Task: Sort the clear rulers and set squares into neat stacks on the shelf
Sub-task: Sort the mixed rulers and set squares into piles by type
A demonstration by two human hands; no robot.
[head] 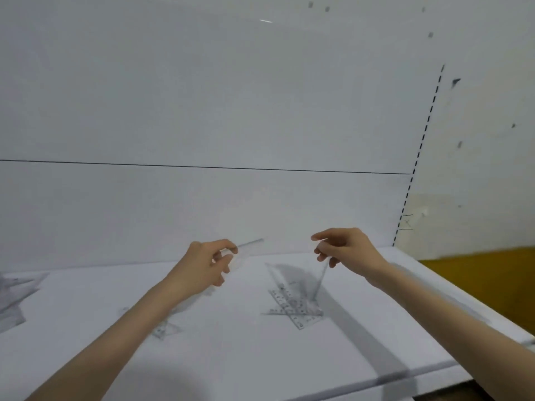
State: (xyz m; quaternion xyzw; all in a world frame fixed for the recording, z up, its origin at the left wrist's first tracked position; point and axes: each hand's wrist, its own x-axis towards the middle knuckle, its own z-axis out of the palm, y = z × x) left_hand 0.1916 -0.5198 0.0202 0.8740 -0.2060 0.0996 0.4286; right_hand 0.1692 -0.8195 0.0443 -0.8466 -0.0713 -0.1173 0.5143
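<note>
Both bare arms reach fwd. L hand (207,263) curls round ruler (249,245); R hand (344,250), wrist bent, pinches strip (322,280) at top.

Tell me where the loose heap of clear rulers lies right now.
In the head view, the heap lies on the white shelf, right of centre, just below the right hand and right of the left hand.
</note>
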